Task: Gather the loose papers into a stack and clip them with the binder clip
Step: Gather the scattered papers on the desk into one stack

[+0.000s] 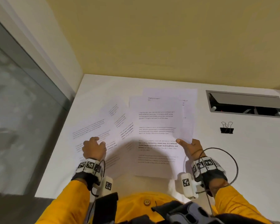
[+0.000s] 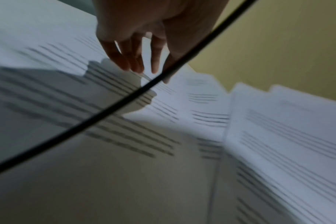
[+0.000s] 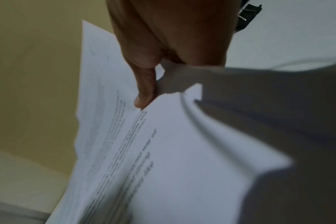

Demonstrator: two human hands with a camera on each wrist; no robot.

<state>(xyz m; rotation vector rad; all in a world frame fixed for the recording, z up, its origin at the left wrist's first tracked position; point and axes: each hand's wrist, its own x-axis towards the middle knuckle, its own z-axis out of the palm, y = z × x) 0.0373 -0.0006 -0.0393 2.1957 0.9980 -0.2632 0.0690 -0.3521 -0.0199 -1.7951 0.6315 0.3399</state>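
Note:
Several printed paper sheets (image 1: 155,126) lie fanned and overlapping on the white table (image 1: 249,159). My left hand (image 1: 96,143) rests fingertips-down on the left sheets (image 2: 48,94); its fingers (image 2: 136,63) are fairly straight and press the paper. At the right edge of the right-hand sheets (image 3: 182,151), my right hand (image 1: 184,143) pinches them, thumb (image 3: 145,97) on top and the other fingers hidden underneath, so that edge is lifted and curled. The black binder clip (image 1: 226,128) sits on the table to the right of the papers, apart from both hands, and shows at the top of the right wrist view (image 3: 248,13).
A grey cable slot with an open flap (image 1: 247,104) is set in the table at the back right. A yellow wall (image 1: 152,38) rises behind the table and a window (image 1: 14,110) is on the left. A black wire (image 2: 105,112) loops by each wrist.

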